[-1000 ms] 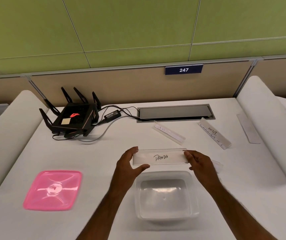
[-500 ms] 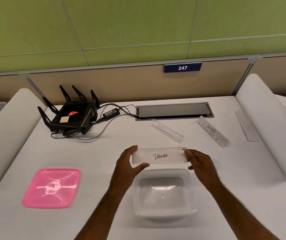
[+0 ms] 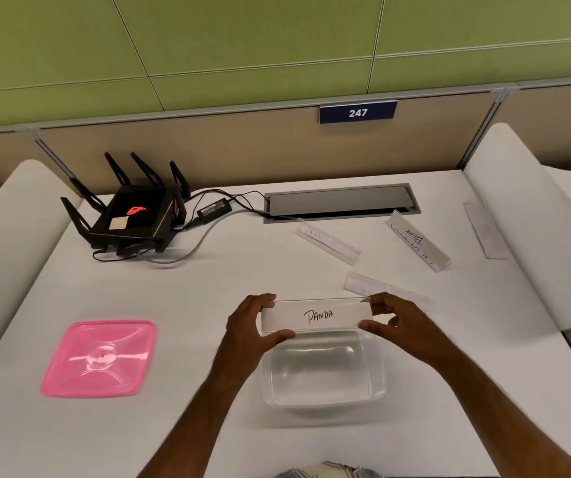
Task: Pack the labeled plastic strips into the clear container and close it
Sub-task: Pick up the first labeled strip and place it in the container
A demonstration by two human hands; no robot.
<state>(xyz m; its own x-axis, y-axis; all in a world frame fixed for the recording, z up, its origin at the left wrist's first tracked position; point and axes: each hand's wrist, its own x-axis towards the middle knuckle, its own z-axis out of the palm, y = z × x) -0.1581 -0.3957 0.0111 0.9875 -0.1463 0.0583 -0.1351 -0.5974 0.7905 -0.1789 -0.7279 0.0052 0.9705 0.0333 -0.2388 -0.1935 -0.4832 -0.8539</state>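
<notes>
I hold a clear plastic strip marked PANDA [image 3: 316, 315] level by its two ends, just above the far rim of the clear container [image 3: 379, 381]. My left hand [image 3: 253, 331] pinches its left end and my right hand [image 3: 396, 326] pinches its right end. The container stands open and nothing lies in it. Its pink lid [image 3: 99, 358] rests flat on the desk to the left. More strips lie on the desk behind: one close beyond my right hand [image 3: 380, 288], one in the middle [image 3: 328, 243], one reading BEAR [image 3: 418, 241], and one at the far right [image 3: 484, 231].
A black router [image 3: 132, 215] with antennas and its cables sits at the back left. A grey cable hatch [image 3: 341, 201] is set into the desk's rear. White rounded dividers [image 3: 532, 250] flank the desk on both sides.
Both hands have lowered the PANDA strip a little toward me, nearer the container's far rim. The grip on both ends is unchanged.
</notes>
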